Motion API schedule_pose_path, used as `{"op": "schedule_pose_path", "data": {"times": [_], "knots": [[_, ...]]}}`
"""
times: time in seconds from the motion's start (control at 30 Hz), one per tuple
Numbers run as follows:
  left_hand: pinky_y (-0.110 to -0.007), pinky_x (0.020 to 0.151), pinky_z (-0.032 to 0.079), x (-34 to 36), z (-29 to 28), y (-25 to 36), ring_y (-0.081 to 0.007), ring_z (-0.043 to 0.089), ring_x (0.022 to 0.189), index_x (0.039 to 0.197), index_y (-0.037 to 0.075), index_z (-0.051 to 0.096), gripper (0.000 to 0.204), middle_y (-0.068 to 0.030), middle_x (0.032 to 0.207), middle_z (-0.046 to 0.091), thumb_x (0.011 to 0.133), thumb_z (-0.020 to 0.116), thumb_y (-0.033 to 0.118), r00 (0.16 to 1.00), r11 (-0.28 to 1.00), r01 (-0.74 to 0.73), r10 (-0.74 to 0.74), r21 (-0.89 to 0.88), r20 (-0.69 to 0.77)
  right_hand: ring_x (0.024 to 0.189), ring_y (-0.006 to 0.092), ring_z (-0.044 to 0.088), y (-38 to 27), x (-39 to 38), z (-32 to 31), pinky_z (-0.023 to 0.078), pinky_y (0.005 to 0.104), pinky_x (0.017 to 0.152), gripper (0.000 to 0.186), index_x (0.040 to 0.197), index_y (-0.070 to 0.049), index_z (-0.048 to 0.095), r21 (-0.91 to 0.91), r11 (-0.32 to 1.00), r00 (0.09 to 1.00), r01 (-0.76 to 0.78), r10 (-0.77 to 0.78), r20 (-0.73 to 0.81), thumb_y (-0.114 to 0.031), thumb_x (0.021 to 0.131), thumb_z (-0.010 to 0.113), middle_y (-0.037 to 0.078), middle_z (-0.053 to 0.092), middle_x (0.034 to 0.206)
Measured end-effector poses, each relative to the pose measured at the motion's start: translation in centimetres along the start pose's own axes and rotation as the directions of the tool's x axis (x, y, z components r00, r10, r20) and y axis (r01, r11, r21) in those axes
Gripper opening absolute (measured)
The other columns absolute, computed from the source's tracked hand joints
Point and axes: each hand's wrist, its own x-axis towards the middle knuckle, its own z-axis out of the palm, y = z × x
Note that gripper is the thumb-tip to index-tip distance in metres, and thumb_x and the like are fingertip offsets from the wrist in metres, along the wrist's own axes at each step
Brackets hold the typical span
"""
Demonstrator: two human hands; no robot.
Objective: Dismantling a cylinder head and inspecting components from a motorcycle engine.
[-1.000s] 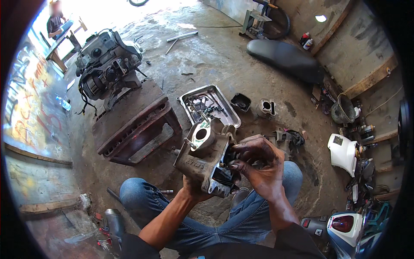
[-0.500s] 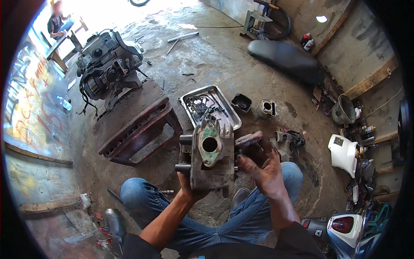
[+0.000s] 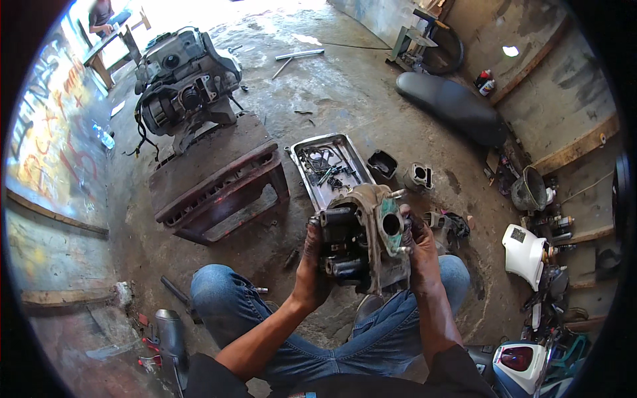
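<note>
Between my left hand [image 3: 310, 265] and my right hand [image 3: 423, 255] is a dirty metal cylinder head [image 3: 385, 268], gripped at both sides above my bent legs. Its round port, ringed with green residue, faces up toward the right, with studs beside it. Dark cylindrical parts sit in its left side. Behind it a steel tray [image 3: 303, 144] holds small metal parts and tools, partly hidden by the head. To the tray's right are a small black cover [image 3: 381, 166] and a metal cylinder block [image 3: 418, 176].
An engine [image 3: 176, 79] rests on a reddish crate [image 3: 206, 179] at left. A black seat [image 3: 444, 103], white panel [image 3: 521, 259], bucket [image 3: 531, 189] and parts line the right wall. A silver exhaust [image 3: 169, 338] lies lower left. A person [image 3: 103, 16] is at a bench, top left.
I have turned the cylinder head, so its dark inner parts now show at left. My right fingers have closed on its side. The view has shifted slightly, moving the scene rightward.
</note>
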Motion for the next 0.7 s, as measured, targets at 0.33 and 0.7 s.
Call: {"op": "schedule_pose_path", "data": {"times": [0.33, 0.7], "knots": [[-0.036, 0.094, 0.052, 0.2, -0.1, 0.1, -0.0201, 0.059, 0.114, 0.142, 0.007, 0.037, 0.062, -0.0121, 0.131, 0.054, 0.102, 0.037, 0.053, 0.997, 0.998, -0.049, 0.050, 0.028, -0.056, 0.103, 0.0097, 0.060, 0.5, 0.4, -0.4, 0.052, 0.0273, 0.086, 0.046, 0.132, -0.004, 0.053, 0.109, 0.983, 0.988, -0.146, 0.139, 0.072, -0.030, 0.096, 0.063, 0.004, 0.063, 0.120], [-0.036, 0.101, 0.047, 0.3, -0.3, -0.7, -0.0207, 0.054, 0.122, 0.145, 0.007, 0.031, 0.062, -0.0125, 0.138, 0.048, 0.102, 0.040, 0.051, 0.994, 0.996, -0.089, 0.089, 0.014, -0.062, 0.103, 0.0103, 0.060, -1.0, 0.1, 0.7, 0.049, 0.0263, 0.089, 0.040, 0.129, -0.002, 0.055, 0.044, 0.989, 0.989, -0.139, 0.140, -0.034, -0.029, 0.099, 0.059, 0.005, 0.064, 0.117]]}}
